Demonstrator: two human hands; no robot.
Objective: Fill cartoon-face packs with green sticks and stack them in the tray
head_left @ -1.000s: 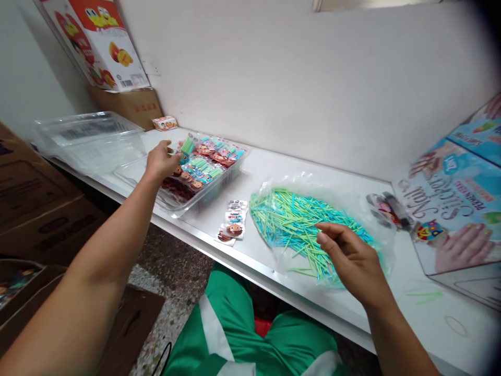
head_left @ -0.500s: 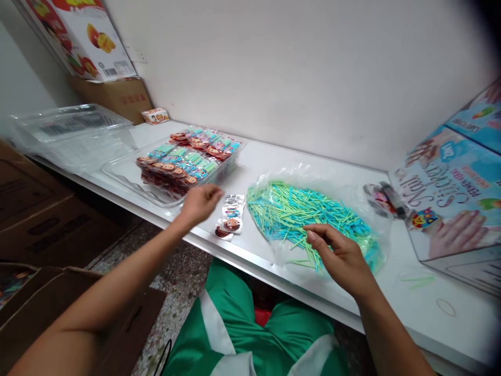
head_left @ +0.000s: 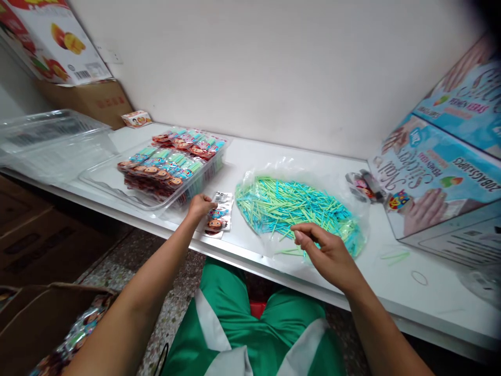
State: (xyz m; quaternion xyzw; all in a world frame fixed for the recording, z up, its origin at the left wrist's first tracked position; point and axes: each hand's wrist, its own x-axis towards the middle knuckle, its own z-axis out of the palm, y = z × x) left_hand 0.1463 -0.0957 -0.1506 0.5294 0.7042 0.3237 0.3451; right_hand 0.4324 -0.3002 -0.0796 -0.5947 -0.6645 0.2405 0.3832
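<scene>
The small printed packets (head_left: 219,222) lie overlapped on the white table (head_left: 391,284), their long axis running roughly from one o'clock to seven. The person's left hand (head_left: 201,206) is much the nearer, its fingertips at their left edge, so the packets lie at about three to four o'clock from it. Thumb and fingers are drawn together there, though whether they grip a packet cannot be told.

At three o'clock from the packets, a clear bag (head_left: 289,165) spreads open, heaped with green and blue sticks (head_left: 274,206). The right hand (head_left: 321,250) is over its near edge, thumb and forefinger nearly meeting (any stick between them is too fine to make out).

At ten o'clock sits a clear tray (head_left: 214,169) layered with filled packets (head_left: 156,169); beyond it are stacked clear trays (head_left: 58,149). At eight o'clock, below table level, a cardboard box (head_left: 35,313) holds more packets.
</scene>
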